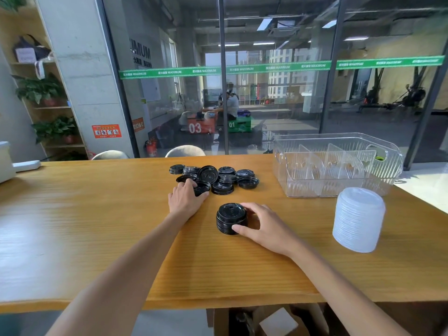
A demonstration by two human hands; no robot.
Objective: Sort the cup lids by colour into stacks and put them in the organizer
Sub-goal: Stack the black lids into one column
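Gripping black stack (231,218), right hand (263,225) mid-table (97,214)

Looked like a gym's office or lounge area. A glass partition (278,93) carried a green "MAXIMUM" strip (266,67); behind it sat numbered plyo boxes (201,126) and exercise machines (397,98). Wooden table (97,214), plant shelf (48,98) and fire extinguisher (150,147) were on the near side.
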